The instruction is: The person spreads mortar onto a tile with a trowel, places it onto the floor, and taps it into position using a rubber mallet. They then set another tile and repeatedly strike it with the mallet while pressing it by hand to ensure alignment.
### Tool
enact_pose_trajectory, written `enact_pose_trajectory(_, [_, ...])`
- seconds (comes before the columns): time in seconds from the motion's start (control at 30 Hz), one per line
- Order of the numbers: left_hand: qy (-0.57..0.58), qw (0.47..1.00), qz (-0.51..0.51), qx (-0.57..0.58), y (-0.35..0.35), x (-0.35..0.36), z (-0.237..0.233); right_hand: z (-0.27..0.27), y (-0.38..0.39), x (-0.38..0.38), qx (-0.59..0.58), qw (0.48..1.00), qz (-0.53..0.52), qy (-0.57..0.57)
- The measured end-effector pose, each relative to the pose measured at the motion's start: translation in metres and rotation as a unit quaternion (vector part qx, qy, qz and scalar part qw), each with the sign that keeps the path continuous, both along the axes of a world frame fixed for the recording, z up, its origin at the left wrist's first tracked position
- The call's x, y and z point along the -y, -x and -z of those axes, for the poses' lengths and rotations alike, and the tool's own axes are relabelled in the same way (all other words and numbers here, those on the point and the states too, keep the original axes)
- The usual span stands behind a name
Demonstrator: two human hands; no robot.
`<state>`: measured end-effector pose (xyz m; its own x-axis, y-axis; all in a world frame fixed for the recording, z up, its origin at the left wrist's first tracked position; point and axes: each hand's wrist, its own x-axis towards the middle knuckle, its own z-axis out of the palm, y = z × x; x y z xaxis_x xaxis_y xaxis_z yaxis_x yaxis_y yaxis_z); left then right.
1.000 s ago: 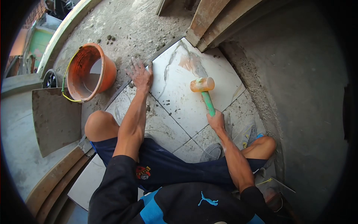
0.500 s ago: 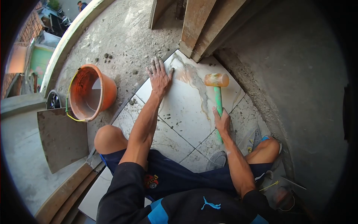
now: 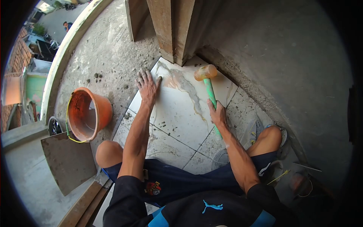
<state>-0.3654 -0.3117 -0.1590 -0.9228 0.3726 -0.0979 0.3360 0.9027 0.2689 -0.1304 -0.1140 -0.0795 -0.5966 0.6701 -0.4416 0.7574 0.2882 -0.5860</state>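
Observation:
My left hand (image 3: 148,89) lies flat with fingers spread on the left edge of a white marble-patterned tile (image 3: 176,108), its fingertips reaching over the border. In my right hand (image 3: 218,114) is a mallet (image 3: 209,90) with a green handle and an amber head. I grip it partway along the handle, and its head is over the right part of the tile; whether it touches cannot be made out. Grey-brown veins run across the tile, and crumbs of mortar dot its lower part. Dirtier tiles (image 3: 168,143) adjoin it on the near side.
An orange bucket (image 3: 103,112) with a yellow handle stands tilted at left, beside a grey board (image 3: 70,162). Wooden posts (image 3: 162,28) rise at the tile's far corner. Rough concrete (image 3: 109,49) with loose clods borders the tile. A distant person (image 3: 67,26) is outside, beyond the curved ledge.
The view has turned, shifting the scene. Relative to the tile, the mallet head has moved toward its far right edge. My left hand remains at the left edge.

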Motion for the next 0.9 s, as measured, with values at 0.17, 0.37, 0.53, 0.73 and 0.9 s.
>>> enact_pose_trajectory(0.17, [0.074, 0.996, 0.038, 0.031, 0.003, -0.007, -0.027, 0.033, -0.012, -0.002, -0.012, 0.993, -0.027, -0.111])
enact_pose_trajectory(0.37, [0.039, 0.986, 0.076, 0.146, -0.005, -0.035, -0.04, 0.007, -0.002, -0.002, 0.008, 0.999, 0.002, 0.039])
enact_pose_trajectory(0.53, [0.012, 0.984, 0.045, 0.174, -0.009, -0.043, -0.05, -0.01, 0.003, 0.002, -0.027, 0.997, -0.001, 0.066])
enact_pose_trajectory(0.73, [0.063, 0.98, 0.034, 0.184, -0.008, -0.05, -0.051, 0.04, -0.019, -0.001, -0.141, 0.988, -0.021, -0.05])
enact_pose_trajectory(0.9, [0.052, 0.982, 0.024, 0.181, -0.007, -0.053, -0.032, -0.002, -0.007, -0.004, -0.044, 0.995, -0.068, -0.064])
